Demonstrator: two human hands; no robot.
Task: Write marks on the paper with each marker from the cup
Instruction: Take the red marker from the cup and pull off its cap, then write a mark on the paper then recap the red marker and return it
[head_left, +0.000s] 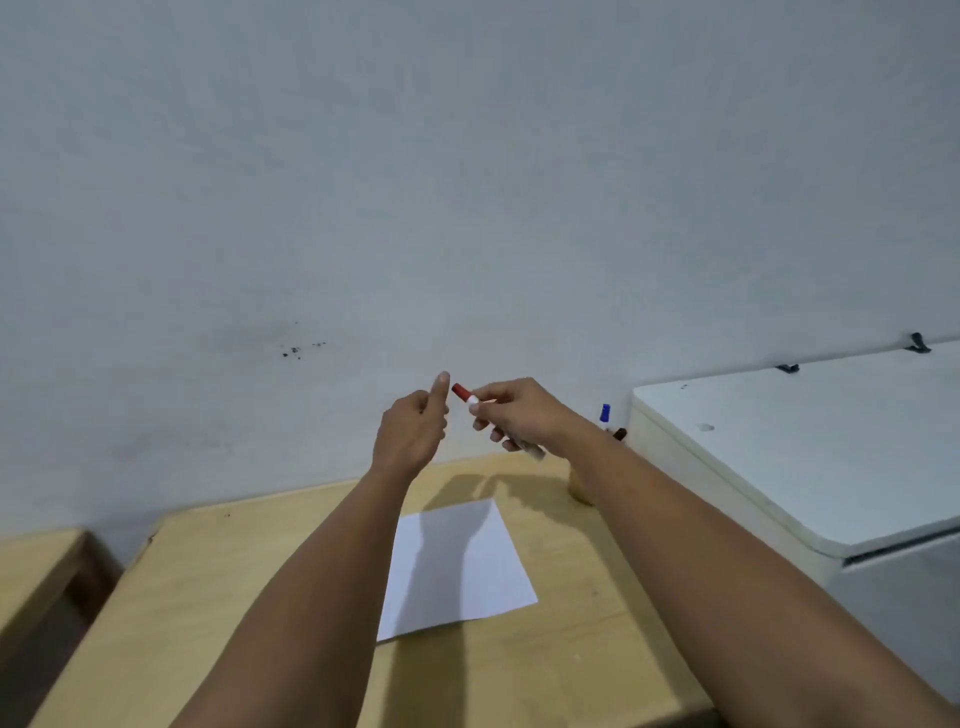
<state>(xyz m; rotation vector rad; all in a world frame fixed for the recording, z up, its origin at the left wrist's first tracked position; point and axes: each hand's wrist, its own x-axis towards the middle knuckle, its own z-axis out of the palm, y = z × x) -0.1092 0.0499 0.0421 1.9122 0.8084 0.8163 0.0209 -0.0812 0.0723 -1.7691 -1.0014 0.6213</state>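
Observation:
My right hand (514, 410) holds a white marker with a red cap (460, 391) up in the air, cap pointing left. My left hand (415, 421) is raised just left of the cap, thumb up, fingers loosely curled, not touching the marker. A blank white sheet of paper (457, 566) lies on the wooden table (234, 597) below both hands. The cup (579, 491) stands at the table's far right, mostly hidden behind my right forearm. A blue-capped marker (604, 414) and a dark-capped marker (620, 433) stick up above it.
A white chest with a closed lid (810, 452) stands right beside the table. A second wooden surface (36, 571) sits at the lower left. A pale wall (467, 182) rises directly behind the table.

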